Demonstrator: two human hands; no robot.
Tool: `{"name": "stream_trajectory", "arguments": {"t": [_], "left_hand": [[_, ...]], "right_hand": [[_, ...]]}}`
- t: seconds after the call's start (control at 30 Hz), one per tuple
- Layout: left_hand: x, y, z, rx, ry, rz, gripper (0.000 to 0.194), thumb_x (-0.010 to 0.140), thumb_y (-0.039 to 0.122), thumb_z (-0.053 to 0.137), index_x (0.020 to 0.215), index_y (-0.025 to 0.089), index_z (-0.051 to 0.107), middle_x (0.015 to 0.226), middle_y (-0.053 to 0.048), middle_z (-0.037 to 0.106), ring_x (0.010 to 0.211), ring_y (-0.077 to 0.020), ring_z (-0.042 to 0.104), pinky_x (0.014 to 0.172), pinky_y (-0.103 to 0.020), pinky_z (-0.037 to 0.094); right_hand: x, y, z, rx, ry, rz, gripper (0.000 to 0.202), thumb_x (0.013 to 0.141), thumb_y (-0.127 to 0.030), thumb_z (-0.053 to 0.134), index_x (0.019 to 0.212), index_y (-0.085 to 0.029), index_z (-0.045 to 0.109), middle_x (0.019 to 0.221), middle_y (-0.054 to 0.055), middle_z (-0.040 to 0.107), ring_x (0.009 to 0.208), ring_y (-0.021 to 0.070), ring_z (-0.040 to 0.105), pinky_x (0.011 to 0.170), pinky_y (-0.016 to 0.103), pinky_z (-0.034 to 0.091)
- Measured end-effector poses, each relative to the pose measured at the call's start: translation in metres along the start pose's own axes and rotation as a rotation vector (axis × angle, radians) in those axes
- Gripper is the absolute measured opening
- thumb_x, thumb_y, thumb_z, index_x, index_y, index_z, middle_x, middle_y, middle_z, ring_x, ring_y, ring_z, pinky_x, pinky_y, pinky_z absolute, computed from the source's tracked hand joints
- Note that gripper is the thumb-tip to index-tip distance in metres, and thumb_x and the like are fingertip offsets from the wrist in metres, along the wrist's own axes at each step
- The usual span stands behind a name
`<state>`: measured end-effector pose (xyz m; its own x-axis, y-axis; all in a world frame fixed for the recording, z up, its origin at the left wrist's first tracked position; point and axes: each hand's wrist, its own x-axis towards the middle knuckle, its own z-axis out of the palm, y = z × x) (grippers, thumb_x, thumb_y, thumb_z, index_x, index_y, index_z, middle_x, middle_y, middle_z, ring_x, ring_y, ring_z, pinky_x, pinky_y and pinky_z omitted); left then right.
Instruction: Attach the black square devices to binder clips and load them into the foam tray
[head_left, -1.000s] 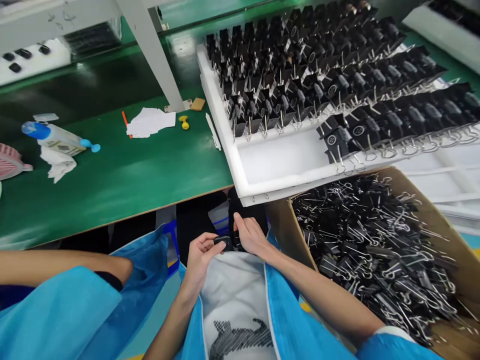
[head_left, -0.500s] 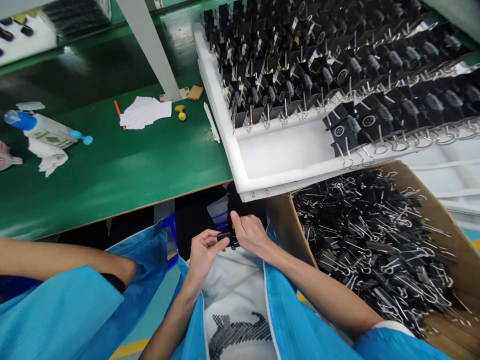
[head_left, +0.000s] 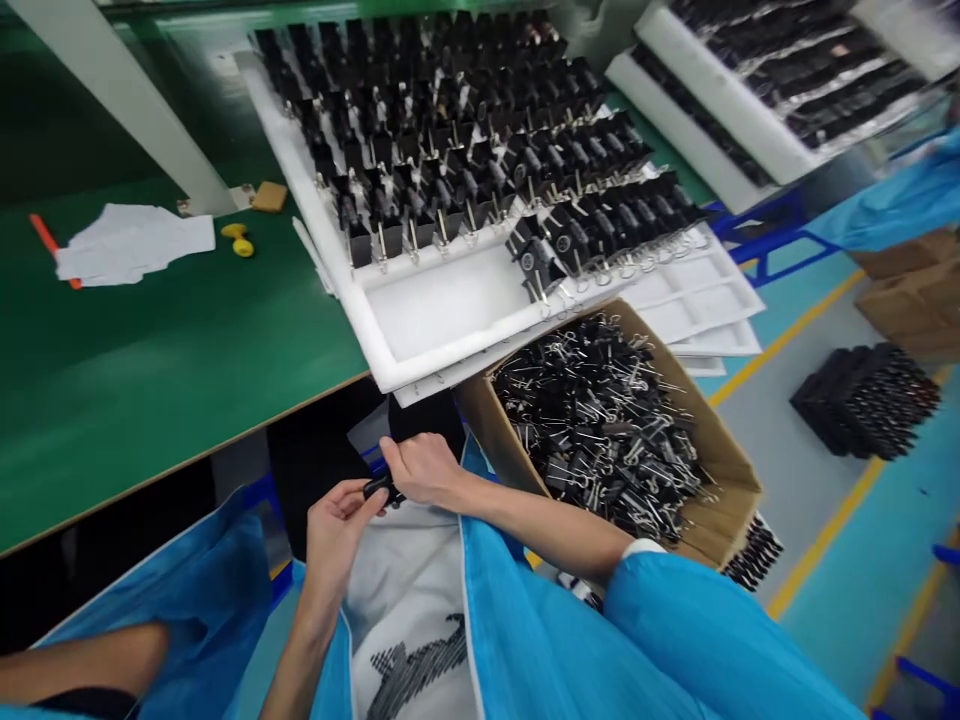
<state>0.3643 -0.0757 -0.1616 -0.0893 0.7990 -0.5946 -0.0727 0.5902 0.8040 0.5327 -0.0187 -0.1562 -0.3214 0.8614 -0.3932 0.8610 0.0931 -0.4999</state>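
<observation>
In front of my lap, a small black plastic part [head_left: 380, 487] is held between my two hands. My left hand [head_left: 334, 520] pinches it between thumb and fingers. From the other side, my right hand [head_left: 426, 468] is closed against the same part, its thumb raised on top; the fingertips are mostly hidden behind the hand. Beside my right forearm stands a cardboard box [head_left: 724, 505] heaped with loose black binder clips [head_left: 600, 430]. Beyond my hands, a white foam tray [head_left: 386, 372] carries rows of clipped black parts [head_left: 450, 170], with a bare stretch at its near left corner.
The green table [head_left: 187, 380] bears a yellow dumbbell-shaped piece [head_left: 238, 240], crumpled paper [head_left: 135, 243], an orange stick [head_left: 54, 250] and a tan block [head_left: 269, 197]. A co-worker's arm [head_left: 90, 660] is at left. More filled trays [head_left: 727, 100] stand at the upper right; a dark stack [head_left: 862, 400] sits on the floor.
The view has swung right, so the tray and box sit further left and more of the floor shows. Both hands keep hold of the black part. The co-worker's arm is lower in view.
</observation>
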Motion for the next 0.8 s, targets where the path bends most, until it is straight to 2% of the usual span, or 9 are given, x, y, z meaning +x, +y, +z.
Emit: {"name": "stream_trajectory", "arguments": {"t": [0.13,0.23,0.33,0.4,0.47,0.53,0.63,0.73,0.8], "left_hand": [[0.003,-0.003,0.001,-0.014,-0.005,0.001,0.039,0.061,0.04,0.094,0.087,0.016,0.076,0.076,-0.006,0.076,0.064,-0.0179,0.069,0.065,-0.026,0.056],[0.003,-0.001,-0.001,-0.017,0.002,0.031,0.042,0.062,0.041,0.094,0.09,0.015,0.077,0.082,-0.008,0.078,0.069,-0.0196,0.071,0.067,-0.027,0.058],[0.004,0.003,-0.008,0.003,-0.042,0.094,0.043,0.066,0.042,0.092,0.096,0.016,0.078,0.094,-0.01,0.079,0.086,-0.0242,0.074,0.076,-0.031,0.061],[0.007,0.007,-0.016,0.025,-0.097,0.13,0.042,0.069,0.041,0.091,0.1,0.017,0.079,0.1,-0.01,0.079,0.092,-0.0252,0.073,0.082,-0.031,0.06],[0.01,0.009,-0.024,0.042,-0.146,0.146,0.041,0.073,0.04,0.089,0.107,0.018,0.078,0.103,-0.01,0.078,0.095,-0.0247,0.072,0.083,-0.029,0.059],[0.012,0.013,-0.029,0.024,-0.209,0.128,0.043,0.078,0.039,0.086,0.115,0.019,0.076,0.106,-0.011,0.077,0.098,-0.0252,0.072,0.084,-0.029,0.059],[0.012,0.019,-0.029,-0.092,-0.305,0.071,0.047,0.084,0.038,0.081,0.127,0.022,0.07,0.105,-0.01,0.074,0.103,-0.0283,0.072,0.085,-0.032,0.059],[0.008,0.024,-0.022,-0.193,-0.351,0.03,0.049,0.084,0.036,0.081,0.13,0.026,0.066,0.099,-0.005,0.069,0.096,-0.0286,0.075,0.08,-0.032,0.06],[0.006,0.026,-0.018,-0.222,-0.364,0.022,0.049,0.083,0.035,0.082,0.129,0.025,0.065,0.097,-0.004,0.066,0.09,-0.0275,0.075,0.077,-0.033,0.06]], "right_hand": [[0.0,-0.002,-0.003,-0.014,-0.009,0.023,0.076,0.113,-0.045,0.013,0.082,-0.016,0.077,0.084,0.014,0.077,0.086,0.0277,0.075,0.074,0.033,0.045],[-0.005,-0.009,-0.01,0.003,-0.037,0.011,0.07,0.112,-0.05,0.017,0.091,-0.017,0.075,0.088,0.011,0.077,0.087,0.0265,0.074,0.073,0.032,0.044],[-0.019,-0.014,-0.026,0.064,-0.02,-0.053,0.057,0.11,-0.058,0.03,0.105,-0.018,0.07,0.096,0.009,0.077,0.087,0.0252,0.073,0.072,0.031,0.043],[-0.032,-0.009,-0.044,0.136,0.053,-0.088,0.047,0.108,-0.056,0.041,0.104,-0.019,0.069,0.097,0.006,0.076,0.085,0.0215,0.071,0.07,0.028,0.042],[-0.043,0.009,-0.067,0.174,0.172,-0.031,0.04,0.107,-0.051,0.047,0.094,-0.02,0.069,0.09,0.003,0.075,0.079,0.0175,0.069,0.066,0.026,0.039],[-0.051,0.039,-0.09,0.118,0.322,0.151,0.04,0.107,-0.047,0.046,0.086,-0.019,0.068,0.083,0.003,0.073,0.075,0.0172,0.068,0.064,0.026,0.038],[-0.053,0.096,-0.115,-0.106,0.473,0.487,0.034,0.106,-0.044,0.047,0.112,-0.018,0.067,0.087,0.008,0.075,0.08,0.025,0.07,0.066,0.03,0.04],[-0.049,0.141,-0.119,-0.305,0.372,0.608,0.05,0.106,-0.046,0.046,0.147,-0.016,0.047,0.089,0.013,0.075,0.086,0.0339,0.073,0.07,0.034,0.045],[-0.045,0.157,-0.112,-0.345,0.229,0.575,0.055,0.106,-0.049,0.045,0.152,-0.02,0.042,0.093,0.015,0.076,0.091,0.0365,0.073,0.073,0.037,0.047]]}}
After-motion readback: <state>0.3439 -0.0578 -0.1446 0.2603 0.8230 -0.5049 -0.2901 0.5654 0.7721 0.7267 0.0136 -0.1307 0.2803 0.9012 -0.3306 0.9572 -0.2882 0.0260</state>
